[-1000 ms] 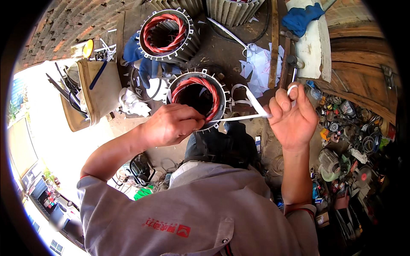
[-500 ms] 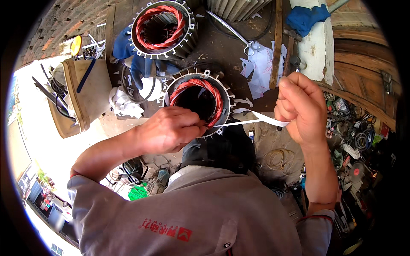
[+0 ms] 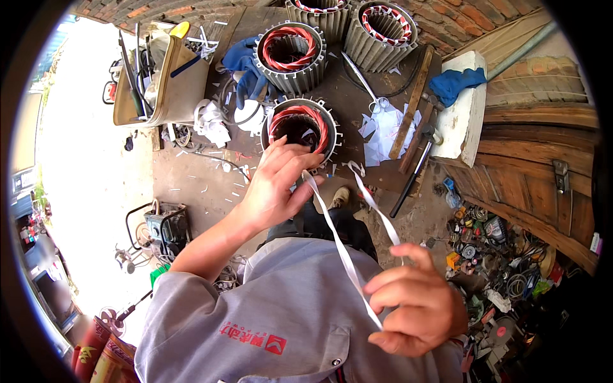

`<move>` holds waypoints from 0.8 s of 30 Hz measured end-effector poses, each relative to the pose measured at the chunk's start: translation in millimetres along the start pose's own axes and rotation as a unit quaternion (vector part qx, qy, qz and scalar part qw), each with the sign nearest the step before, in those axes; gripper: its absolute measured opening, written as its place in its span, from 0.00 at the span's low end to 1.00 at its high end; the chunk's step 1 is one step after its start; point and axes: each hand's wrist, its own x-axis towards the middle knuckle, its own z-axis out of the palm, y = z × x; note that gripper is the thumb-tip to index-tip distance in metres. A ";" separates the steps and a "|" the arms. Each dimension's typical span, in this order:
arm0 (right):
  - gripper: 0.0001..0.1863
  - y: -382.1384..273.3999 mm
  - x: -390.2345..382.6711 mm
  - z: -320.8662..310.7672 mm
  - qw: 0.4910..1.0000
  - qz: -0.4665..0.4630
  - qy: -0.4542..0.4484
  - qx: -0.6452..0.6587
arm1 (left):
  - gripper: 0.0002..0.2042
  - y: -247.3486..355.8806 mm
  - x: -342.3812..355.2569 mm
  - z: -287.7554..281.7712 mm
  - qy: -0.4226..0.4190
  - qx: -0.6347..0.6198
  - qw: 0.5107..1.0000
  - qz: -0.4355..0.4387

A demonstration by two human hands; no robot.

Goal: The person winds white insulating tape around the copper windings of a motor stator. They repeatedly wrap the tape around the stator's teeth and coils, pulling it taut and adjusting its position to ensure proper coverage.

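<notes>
Saw sunlit ground [image 3: 108, 198], then a cream bin [image 3: 184, 96] at the left end of the brown counter [image 3: 350, 131]; found the left hand [image 3: 271, 191] at a red-wound stator [image 3: 306, 112] by the near edge, fingers bent, could not tell whether gripping; next noted scissors [image 3: 359, 75] against white paper [image 3: 383, 131], right hand [image 3: 418, 306] with fingers clamped on white tape [image 3: 345, 256], heaped parts [image 3: 504, 255], wooden door [image 3: 530, 137].

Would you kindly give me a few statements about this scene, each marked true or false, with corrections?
1. The left hand is at the near stator. True.
2. The right hand holds the scissors. False: the scissors lie on the workbench.
3. The white tape is in the right hand. True.
4. The near stator's winding is green. False: the winding is red.
5. The blue cloth lies on the white block. True.
</notes>
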 end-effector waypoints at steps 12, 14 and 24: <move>0.11 36.0 -54.4 37.7 0.963 -0.112 -0.189 0.154 | 0.15 122.2 -177.3 -26.5 0.538 -0.090 0.825 -0.147; 0.07 55.3 -64.0 34.0 0.979 -0.080 -0.171 0.083 | 0.15 127.3 -198.6 -33.2 0.558 -0.108 0.804 -0.176; 0.03 145.2 -112.4 22.2 0.965 0.072 -0.061 -0.245 | 0.12 95.7 -233.3 -38.8 0.541 -0.120 0.779 -0.293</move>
